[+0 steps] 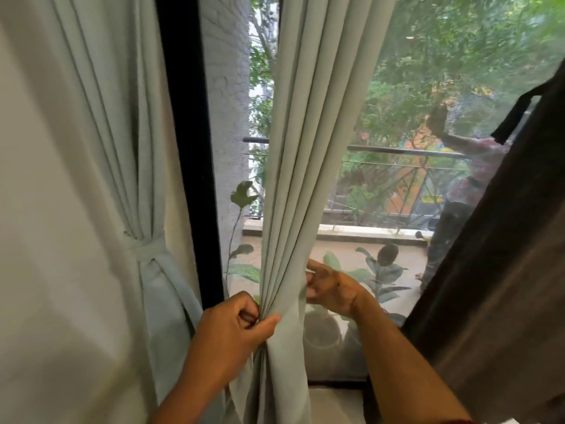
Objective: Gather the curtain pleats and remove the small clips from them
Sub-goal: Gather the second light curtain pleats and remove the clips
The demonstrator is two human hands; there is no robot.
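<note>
A pale green curtain (308, 142) hangs in front of the window, its pleats bunched into a narrow column. My left hand (235, 328) pinches the gathered pleats from the left, thumb across the front folds. My right hand (330, 287) is at the curtain's right edge, a little higher, fingers curled against the fabric's back edge. No clip is visible; the folds and fingers hide whatever sits between them.
A second pale green curtain (122, 166) is tied back with a fabric band (146, 249) at the left. A black window frame (192, 148) stands between the curtains. Dark brown fabric (504, 270) hangs at the right. A person stands on the balcony (467, 191) outside among potted plants.
</note>
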